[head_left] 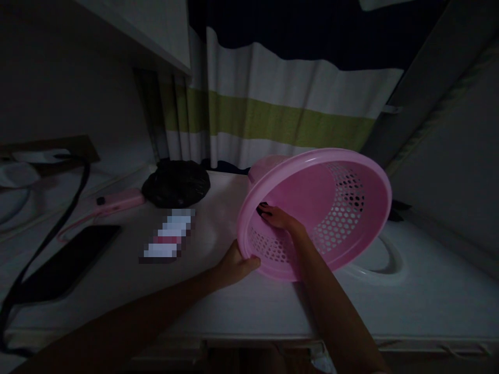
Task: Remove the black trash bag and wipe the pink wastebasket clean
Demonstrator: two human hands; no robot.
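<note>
A pink plastic basket (296, 192) with round holes in its wall lies tilted on its side on the white desk, its mouth facing me. My left hand (236, 264) grips the lower left of its rim, thumb over the edge. Inside the basket, my right hand (276, 217) is closed on a small black item (262, 209) against the inner wall; what the item is cannot be made out.
Left on the desk (234, 317) are a black bag (176, 183), a lit, blurred phone (168, 238), a pink power bank (121, 200), a dark tablet (70, 262) and a black cable (74, 200). A white ring (393, 267) lies right of the basket; a striped curtain (273, 111) hangs behind.
</note>
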